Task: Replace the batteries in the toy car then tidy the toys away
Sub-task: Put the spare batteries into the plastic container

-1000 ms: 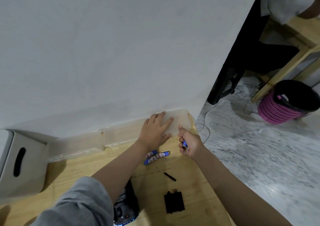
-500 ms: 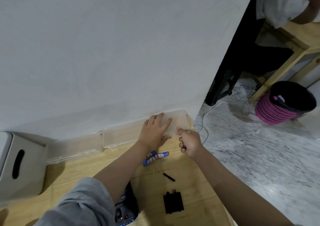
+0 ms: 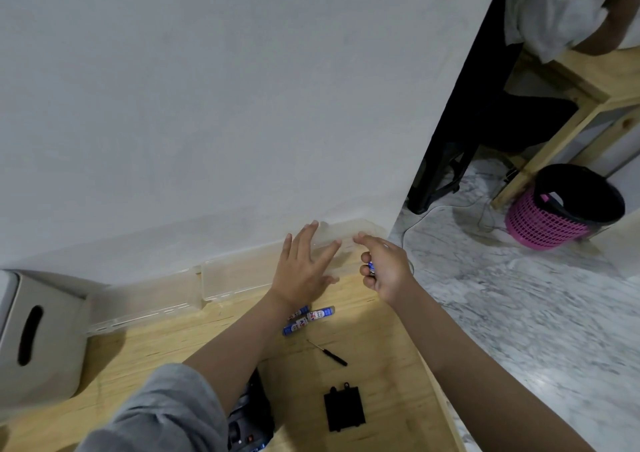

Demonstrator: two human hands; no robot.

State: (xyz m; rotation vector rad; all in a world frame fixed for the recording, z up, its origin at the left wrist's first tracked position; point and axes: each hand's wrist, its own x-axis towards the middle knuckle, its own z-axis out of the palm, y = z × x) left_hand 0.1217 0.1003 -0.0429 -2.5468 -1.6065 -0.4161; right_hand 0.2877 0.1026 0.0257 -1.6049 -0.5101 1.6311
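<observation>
My left hand [image 3: 304, 268] lies flat with fingers spread on a clear plastic box [image 3: 242, 275] against the wall. My right hand [image 3: 384, 268] hovers beside it, curled around a blue battery [image 3: 371, 266], with its index finger stretched toward the box's top. Loose blue-and-white batteries [image 3: 310, 318] lie on the wooden table just behind my left wrist. A small black screwdriver [image 3: 329, 354] and the black battery cover [image 3: 344, 411] lie nearer me. The dark toy car [image 3: 251, 424] sits under my left forearm, mostly hidden.
A second clear box [image 3: 145, 304] and a grey bin with a handle slot [image 3: 34, 340] stand to the left along the white wall. The table edge [image 3: 440, 392] drops to a marble floor on the right, where a pink basket [image 3: 561, 209] and another person at a wooden table are.
My right hand has risen slightly toward the box's top edge, index finger now stretched out. My left hand has stayed on the box, its fingers spread a little wider.
</observation>
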